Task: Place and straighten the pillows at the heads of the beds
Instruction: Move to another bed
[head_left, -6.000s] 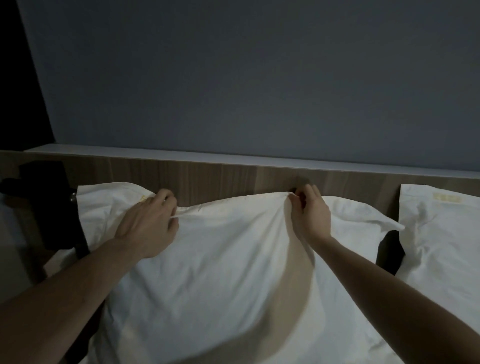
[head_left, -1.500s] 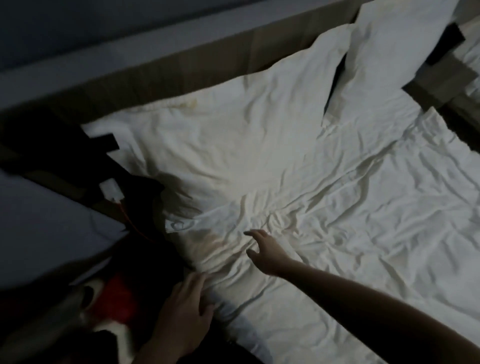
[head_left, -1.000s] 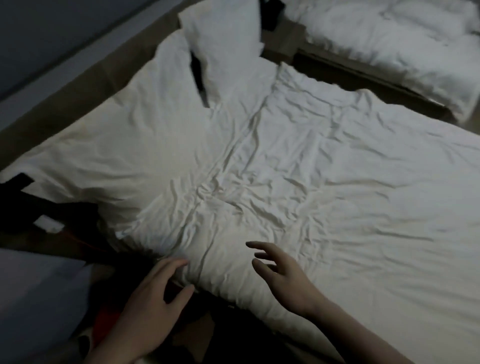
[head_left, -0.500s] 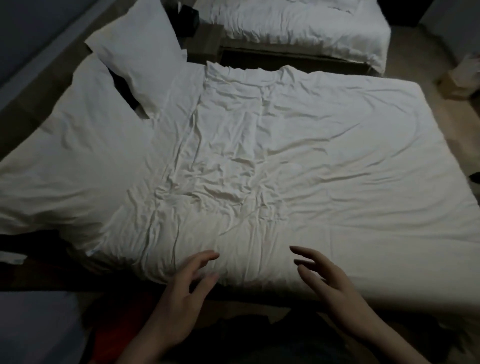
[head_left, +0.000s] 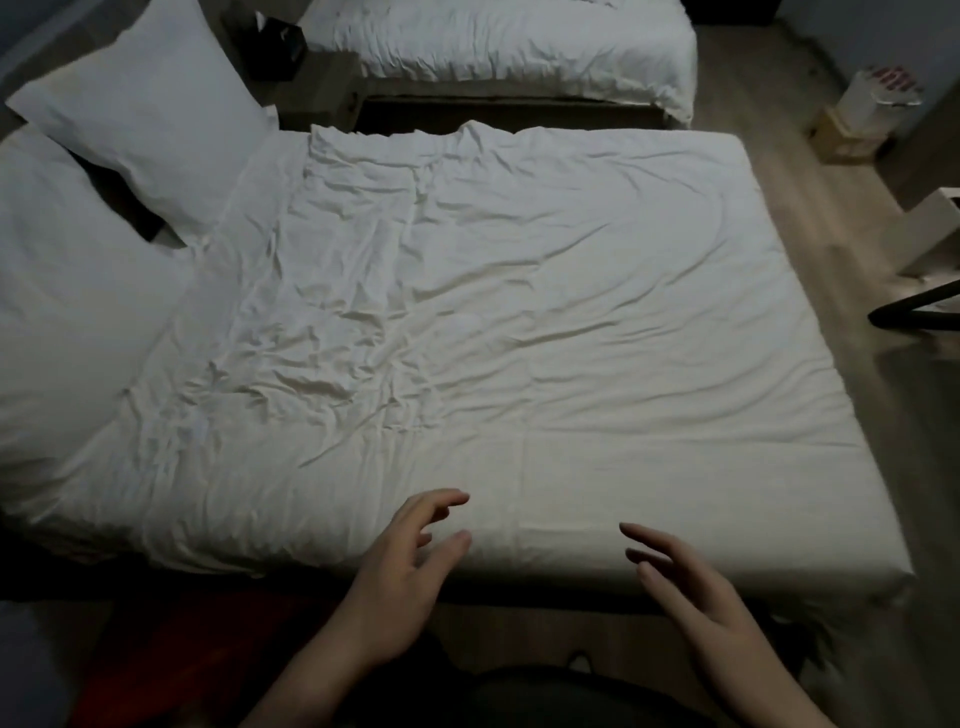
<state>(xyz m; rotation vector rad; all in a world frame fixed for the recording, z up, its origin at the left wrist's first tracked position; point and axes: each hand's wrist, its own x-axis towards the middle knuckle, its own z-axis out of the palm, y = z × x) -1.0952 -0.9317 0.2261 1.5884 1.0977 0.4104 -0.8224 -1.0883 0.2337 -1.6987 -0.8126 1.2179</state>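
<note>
Two white pillows lie at the head of the near bed (head_left: 519, 312), at the left of the view. The near pillow (head_left: 67, 312) lies flat, and the far pillow (head_left: 150, 114) leans up beside it. A wrinkled white duvet covers the mattress. My left hand (head_left: 405, 566) hovers over the bed's near side edge with fingers spread and relaxed, holding nothing. My right hand (head_left: 685, 582) hangs to its right, also empty with loose fingers. Both hands are well away from the pillows.
A second white bed (head_left: 493, 47) stands beyond a narrow gap with a dark nightstand (head_left: 306, 73). Wooden floor runs along the right, with a white bin (head_left: 878, 98), a white furniture corner (head_left: 935, 228) and a black stand leg (head_left: 914, 306). Something red (head_left: 171, 649) lies on the floor at lower left.
Six seconds ago both hands pinched the near pillow's top edge at the headboard. They have let go, and the view has swung right along the bed's side, with both hands empty.
</note>
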